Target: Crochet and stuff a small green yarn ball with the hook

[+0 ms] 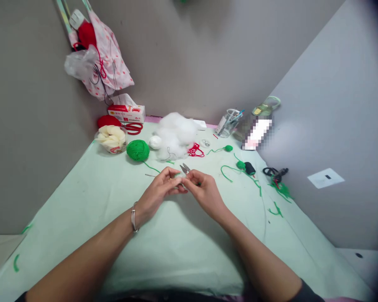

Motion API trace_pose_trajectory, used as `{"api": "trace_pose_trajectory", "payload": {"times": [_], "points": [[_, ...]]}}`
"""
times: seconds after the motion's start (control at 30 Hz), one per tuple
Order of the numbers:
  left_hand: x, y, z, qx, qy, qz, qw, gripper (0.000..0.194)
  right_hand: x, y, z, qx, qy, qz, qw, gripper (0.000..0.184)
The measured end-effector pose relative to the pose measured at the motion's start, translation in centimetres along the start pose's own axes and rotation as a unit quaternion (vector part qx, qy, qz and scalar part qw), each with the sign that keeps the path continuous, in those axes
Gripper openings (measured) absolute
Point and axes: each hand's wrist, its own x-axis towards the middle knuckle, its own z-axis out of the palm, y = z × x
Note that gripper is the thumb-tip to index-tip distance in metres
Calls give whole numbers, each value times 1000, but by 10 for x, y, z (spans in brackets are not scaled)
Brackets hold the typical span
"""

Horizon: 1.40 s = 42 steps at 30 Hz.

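My left hand (pixel 159 188), a silver bangle on its wrist, is closed with the fingertips around a small green-and-whitish piece (pixel 177 176). Fingers hide most of that piece, so its kind is unclear. Pressed against its right side are the pinched thumb and fingers of my right hand (pixel 204 191). Thread snips (pixel 185 168) show their blades just behind the hands; whether a finger touches them I cannot tell. A green yarn ball (pixel 137 150) sits behind my left hand, and its strand runs toward that hand. Near it lies a thin needle-like stick (pixel 150 175).
White stuffing (pixel 176 132) is heaped at the back. A bowl (pixel 110 144), red scissors (pixel 133 128) and tissue box (pixel 127 113) stand left. Rightward are red yarn (pixel 195 150), a clear cup (pixel 228 123), a phone (pixel 256 133), black thread spool (pixel 249 168) and green scraps (pixel 276 209).
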Motion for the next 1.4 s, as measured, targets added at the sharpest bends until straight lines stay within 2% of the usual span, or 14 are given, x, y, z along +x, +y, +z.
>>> {"api": "trace_pose_trajectory", "payload": {"times": [0.1, 0.27, 0.47, 0.57, 0.7, 0.97, 1.1, 1.23, 1.3, 1.4], "points": [[1, -2, 0, 5, 9, 7, 1000, 33, 3, -1, -4, 16, 3, 14, 1000, 30], [8, -10, -1, 24, 61, 25, 998, 25, -1, -12, 1, 16, -62, 5, 998, 26], [16, -13, 0, 50, 106, 58, 991, 24, -9, -17, 11, 35, -55, 32, 997, 19], [13, -13, 0, 41, 97, 57, 993, 28, -6, -7, 12, 38, -36, 25, 998, 21], [7, -10, -2, 18, 59, 28, 998, 31, 1, 5, 9, -11, -16, -2, 1000, 24], [1, -5, -1, -19, 10, 10, 1000, 28, 4, -1, 1, 62, -20, 38, 997, 32], [3, -8, -1, -7, 16, 9, 1000, 29, 1, -3, 2, 37, -33, 17, 999, 29], [7, -8, -1, 9, 43, 19, 999, 25, -10, -9, 10, -66, -40, -48, 996, 19], [8, -7, -1, 25, 54, 32, 998, 23, -15, -13, 14, -90, -48, -52, 993, 17], [8, -4, 0, 53, 72, 66, 994, 21, -15, -14, 16, -16, -58, -8, 998, 20]]}}
